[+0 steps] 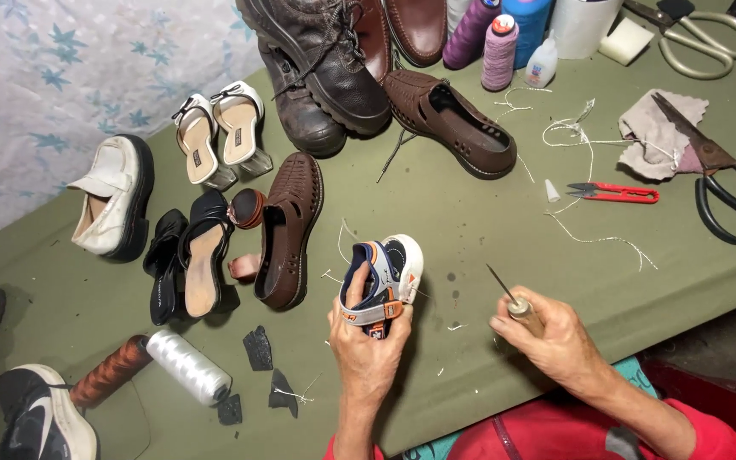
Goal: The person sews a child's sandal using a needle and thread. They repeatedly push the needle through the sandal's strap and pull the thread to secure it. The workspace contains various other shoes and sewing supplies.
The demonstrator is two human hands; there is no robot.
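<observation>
My left hand point(366, 336) clamps the small navy-orange child's sandal point(382, 277); my right hand point(547, 332), fisted on the wooden-handled steel awl point(511, 298), should enter square, clear of thumb.

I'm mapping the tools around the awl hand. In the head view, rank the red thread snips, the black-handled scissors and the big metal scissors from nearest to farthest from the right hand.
From the right hand:
1. Red thread snips, just above it.
2. Black-handled scissors, right edge.
3. Big metal scissors, top right corner.

both forearms bare, no sleeves, watch or rings visible. left hand point(366, 341) and right hand point(547, 334) ungloved, veined, lean. red garment point(555, 430) at lower edge, teal cloth point(436, 447) beside it.
</observation>
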